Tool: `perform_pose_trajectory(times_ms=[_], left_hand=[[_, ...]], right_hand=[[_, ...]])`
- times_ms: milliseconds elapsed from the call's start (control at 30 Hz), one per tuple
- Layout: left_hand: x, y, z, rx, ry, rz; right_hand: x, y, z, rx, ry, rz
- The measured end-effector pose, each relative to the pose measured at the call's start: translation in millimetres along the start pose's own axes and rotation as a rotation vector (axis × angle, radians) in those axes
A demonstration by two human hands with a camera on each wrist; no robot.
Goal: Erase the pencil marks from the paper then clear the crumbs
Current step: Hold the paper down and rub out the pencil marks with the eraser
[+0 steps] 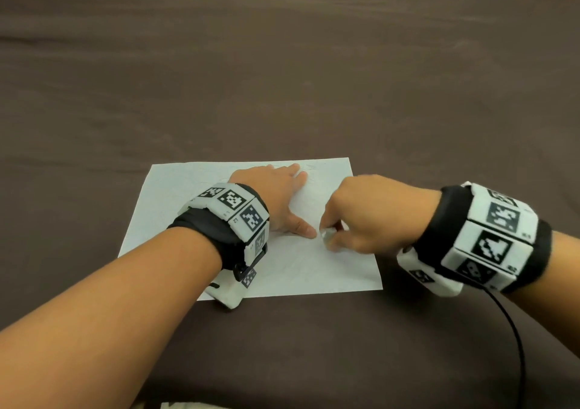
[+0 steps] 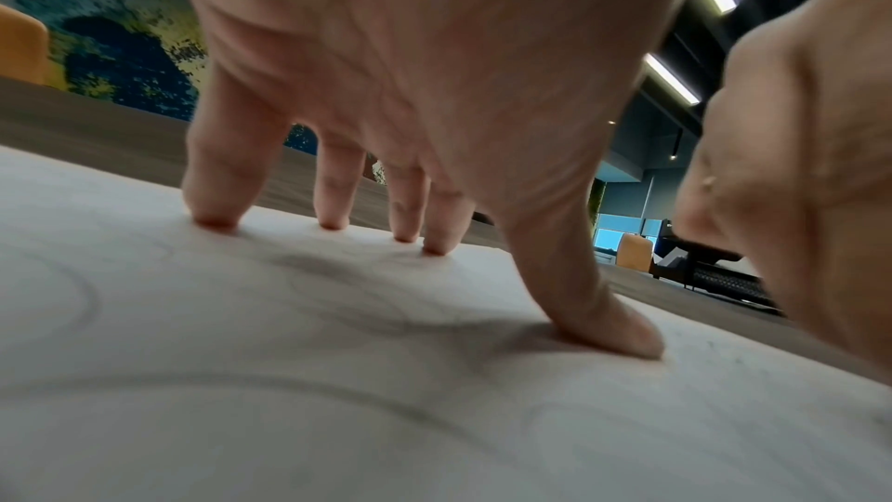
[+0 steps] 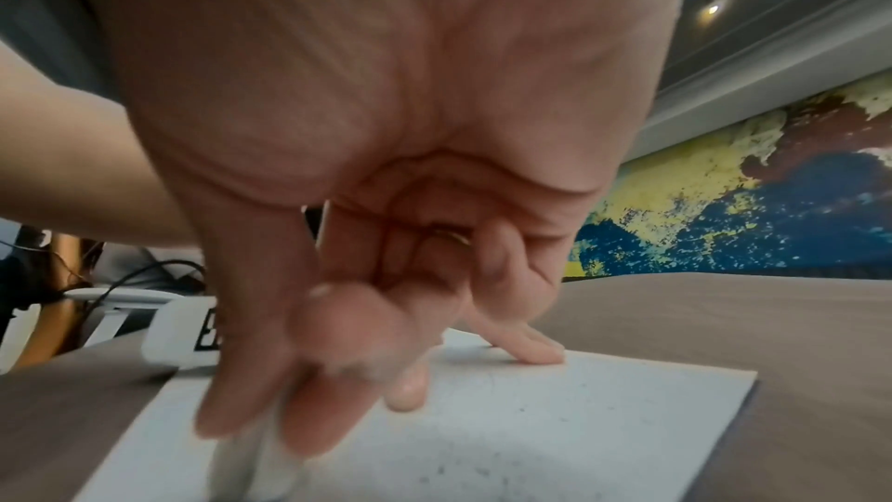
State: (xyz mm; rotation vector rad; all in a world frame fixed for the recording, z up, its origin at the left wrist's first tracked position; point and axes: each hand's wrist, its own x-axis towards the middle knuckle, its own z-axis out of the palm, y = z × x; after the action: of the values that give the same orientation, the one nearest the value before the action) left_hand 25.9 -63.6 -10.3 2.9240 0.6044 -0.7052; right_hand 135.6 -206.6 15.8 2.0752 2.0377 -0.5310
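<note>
A white sheet of paper lies on the brown table, with faint curved pencil lines across it. My left hand lies flat on the sheet, fingers spread and fingertips pressing it down, thumb stretched toward the right hand. My right hand pinches a small white eraser between thumb and fingers, its end down on the paper just right of the left thumb. In the right wrist view the eraser is blurred. Dark crumbs speckle the sheet near it.
The brown table stretches far beyond the sheet on all sides. A black cable trails from my right wristband over the near right of the table. Orange chairs and dark furniture stand past the table's far edge.
</note>
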Motion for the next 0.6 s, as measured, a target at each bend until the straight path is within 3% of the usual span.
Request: perform_pose_trajectory(times_ms=[167, 433, 600], left_hand=[[1, 1, -2, -0.007, -0.011, -0.003], [-2, -8, -6, 0.021, -0.002, 0.052], [1, -13, -2, -0.022, -0.017, 0.063]], right_hand=[[-6, -7, -3, 0.148, -0.153, -0.082], [4, 9, -10, 0.146, -0.121, 0.048], [32, 35, -22, 0.112, -0.018, 0.179]])
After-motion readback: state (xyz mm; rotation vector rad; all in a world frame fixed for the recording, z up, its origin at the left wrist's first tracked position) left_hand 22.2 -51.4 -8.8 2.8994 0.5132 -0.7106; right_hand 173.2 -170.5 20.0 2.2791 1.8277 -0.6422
